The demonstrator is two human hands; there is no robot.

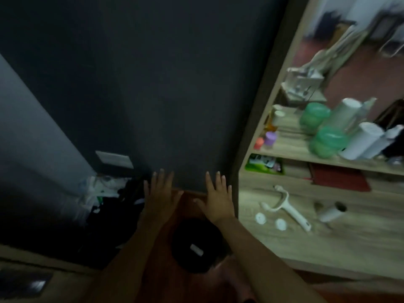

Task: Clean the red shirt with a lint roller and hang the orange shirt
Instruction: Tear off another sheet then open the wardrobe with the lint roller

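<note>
A: How much of this is readable?

B: Little. The whole view is smeared. The dark heap (pixel 113 206) by the wall is too dim to sort into items.

A: And the shelf (pixel 306 154)?

B: Its right end is cut off by the edge. The bottles (pixel 360 141) are blurred and their labels are unreadable.

A: The mirror (pixel 360 51)?

B: Only streaks in it. The green packet (pixel 263 164) sits half under the shelf board. Both forearms leave the bottom edge.

Dark grey wall (pixel 142 84) fills the upper left; pale wood-grain surface (pixel 284 241) at right carries a white lint roller handle (pixel 290 209), green tubs (pixel 328 138), a dark red cloth (pixel 341 178)
</note>
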